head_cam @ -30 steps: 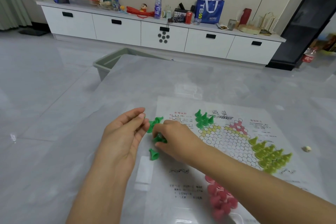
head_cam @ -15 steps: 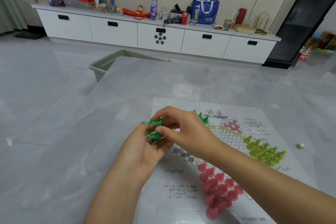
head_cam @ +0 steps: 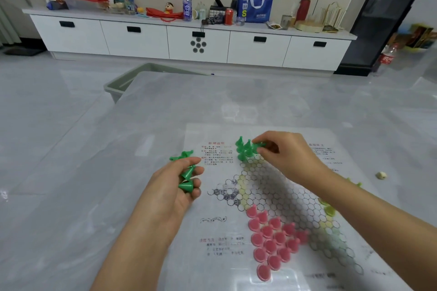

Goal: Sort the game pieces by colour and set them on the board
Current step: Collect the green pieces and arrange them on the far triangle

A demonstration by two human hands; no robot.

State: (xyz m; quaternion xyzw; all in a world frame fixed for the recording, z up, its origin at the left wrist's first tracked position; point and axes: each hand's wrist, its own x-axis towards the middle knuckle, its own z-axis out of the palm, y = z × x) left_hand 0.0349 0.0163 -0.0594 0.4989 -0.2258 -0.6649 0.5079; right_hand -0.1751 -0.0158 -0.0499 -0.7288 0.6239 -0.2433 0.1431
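The right hand (head_cam: 286, 156) is reaching over the far corner of the paper checkers board (head_cam: 279, 198), fingertips pinched on one green piece (head_cam: 259, 145) and bringing it in beside the green cluster (head_cam: 244, 149) standing at the top point of the star. The left hand (head_cam: 175, 186) is hovering just off the board's left edge, curled around a reserve of green pieces (head_cam: 186, 178) — several cones lying loose across the fingers, one or two poking out past the index finger. The red pieces (head_cam: 274, 241) are filling the near point; the yellow-green pieces (head_cam: 329, 209) are sitting at the right point, mostly hidden by the right forearm. Judgement for this step: the piece is coming in tilted, so it wants righting base-down over an empty cell before release, lowered from above rather than slid — the neighbours are standing close and light, and a sideways nudge looks likely to topple them. The left hand is better kept level and near, so the loose cones are not spilling while the right returns for the next.
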